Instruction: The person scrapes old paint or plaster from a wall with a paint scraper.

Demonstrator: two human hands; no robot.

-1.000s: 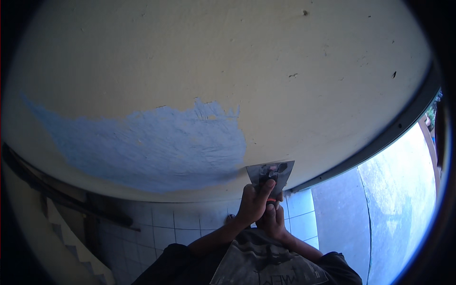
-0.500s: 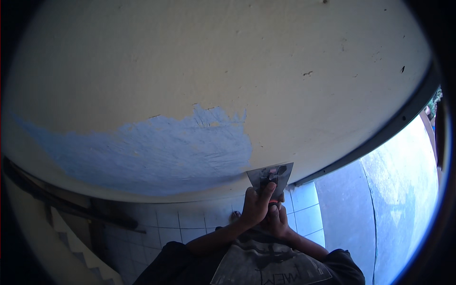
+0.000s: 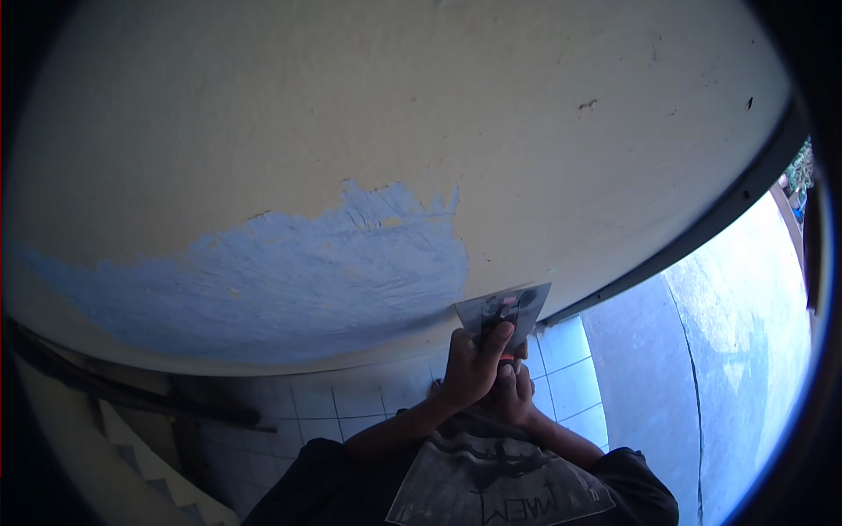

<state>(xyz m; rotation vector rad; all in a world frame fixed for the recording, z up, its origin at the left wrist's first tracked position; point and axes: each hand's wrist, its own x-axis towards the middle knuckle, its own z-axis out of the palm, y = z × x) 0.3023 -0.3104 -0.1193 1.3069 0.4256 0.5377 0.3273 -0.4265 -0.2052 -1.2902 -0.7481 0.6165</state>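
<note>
With both hands I hold a wide scraper [image 3: 529, 307], its flat metal blade pointing up and away from me. My left hand [image 3: 471, 370] is closed round the upper handle, thumb laid along it near the base of the blade. Just below, my right hand [image 3: 511, 396] grips the handle's lower end, where an orange-red band shows. The blade's far edge lies at the cream-painted wall [image 3: 368, 105], whether touching or just off it I cannot tell. Left of the blade spreads a large bluish-white scraped patch [image 3: 307, 280] with ragged edges.
A dark strip [image 3: 693, 241] borders the wall on the right. Below are pale floor tiles [image 3: 360, 399], with a grey concrete surface [image 3: 636, 377] at right. A dark rail [image 3: 132, 386] and a stepped edge [image 3: 158, 473] lie at lower left.
The scraper has tilted slightly, its right blade corner rising a little. Both hands still hold it. The view of the wall has shifted slightly; the scraped patch looks much the same.
</note>
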